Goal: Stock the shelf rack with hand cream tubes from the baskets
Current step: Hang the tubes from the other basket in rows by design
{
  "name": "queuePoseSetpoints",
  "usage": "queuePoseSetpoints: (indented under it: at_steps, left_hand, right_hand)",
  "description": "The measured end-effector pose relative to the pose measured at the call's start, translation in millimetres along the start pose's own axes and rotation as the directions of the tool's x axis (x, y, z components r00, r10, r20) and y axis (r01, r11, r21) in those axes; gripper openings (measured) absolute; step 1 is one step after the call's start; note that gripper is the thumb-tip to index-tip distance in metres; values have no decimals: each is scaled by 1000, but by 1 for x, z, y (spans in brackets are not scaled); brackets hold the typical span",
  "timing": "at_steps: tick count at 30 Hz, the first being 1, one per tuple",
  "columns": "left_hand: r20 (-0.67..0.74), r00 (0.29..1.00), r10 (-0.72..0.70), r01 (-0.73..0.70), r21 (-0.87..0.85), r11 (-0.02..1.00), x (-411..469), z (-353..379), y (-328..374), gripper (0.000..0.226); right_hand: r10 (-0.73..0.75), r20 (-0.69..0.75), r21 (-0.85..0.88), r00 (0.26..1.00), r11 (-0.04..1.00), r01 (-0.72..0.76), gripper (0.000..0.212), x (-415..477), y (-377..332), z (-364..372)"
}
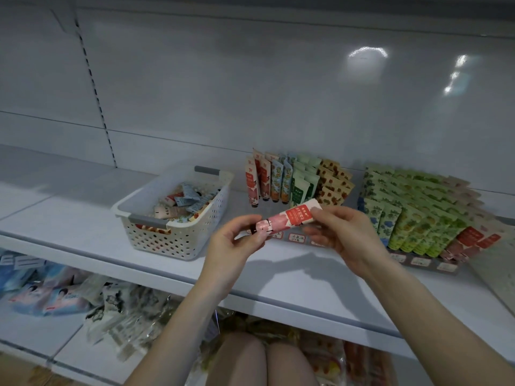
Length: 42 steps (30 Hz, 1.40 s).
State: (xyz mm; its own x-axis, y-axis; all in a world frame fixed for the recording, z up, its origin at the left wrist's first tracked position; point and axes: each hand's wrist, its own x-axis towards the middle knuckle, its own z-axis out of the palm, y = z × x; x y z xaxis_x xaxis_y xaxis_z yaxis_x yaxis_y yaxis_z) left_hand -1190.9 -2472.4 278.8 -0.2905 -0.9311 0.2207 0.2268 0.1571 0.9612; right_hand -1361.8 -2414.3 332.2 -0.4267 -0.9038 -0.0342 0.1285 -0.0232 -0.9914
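**Pink-and-red tube held crosswise in both hands in front of the racks**

A hand cream tube [284, 220] sits in the air at the centre of the frame, above the front part of the white shelf [83, 218]. Its long axis runs from lower left up to upper right. The dark cap end points lower left, and the flat crimped end points upper right. The tube carries a pink flower print and a red panel with white writing, too blurred to read.

The left hand [237, 240] pinches the cap end between thumb and fingertips. The right hand [342, 232] grips the crimped end with curled fingers and thumb.

Behind the tube, at mid frame, the centre rack [292, 182] holds tubes standing cap down in rows: red-pink, blue-orange, green and brown-patterned. Their logos and label text cannot be made out. Small price tags [296, 237] line its front edge, their writing illegible.

At right of the frame, the right rack [418, 213] is packed with blue-green, green and red-pink tubes, also with tags along its front.

Left of centre, a white perforated basket [172, 238] with grey handles stands on the shelf, holding loose tubes lying at mixed angles.

On the lower shelf at lower left lie plastic-wrapped packets [111, 302], print unreadable.
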Motion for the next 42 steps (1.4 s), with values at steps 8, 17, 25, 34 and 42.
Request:
queuePoseSetpoints:
  at_steps: [8, 17, 25, 34, 42]
  left_hand:
    - [192, 981, 31, -191, 918, 347, 38, -25, -60, 44]
    - [230, 971, 69, -241, 930, 277, 48, -38, -88, 29]
    - [227, 971, 74, -239, 936, 258, 50, -40, -94, 28]
    - [234, 968, 91, -249, 938, 241, 50, -39, -95, 27]
    - [230, 968, 102, -249, 936, 248, 49, -40, -95, 29]
  right_hand:
    - [-418, 78, -681, 905, 641, 354, 15, 57, -58, 30]
    - [-394, 226, -888, 891, 292, 355, 27, 130, -35, 75]
    - [-301, 238, -919, 923, 237, 314, 22, 146, -13, 83]
    - [-260, 243, -924, 935, 231, 304, 28, 148, -15, 85]
    - [-245, 242, -922, 939, 243, 301, 20, 145, -20, 83]
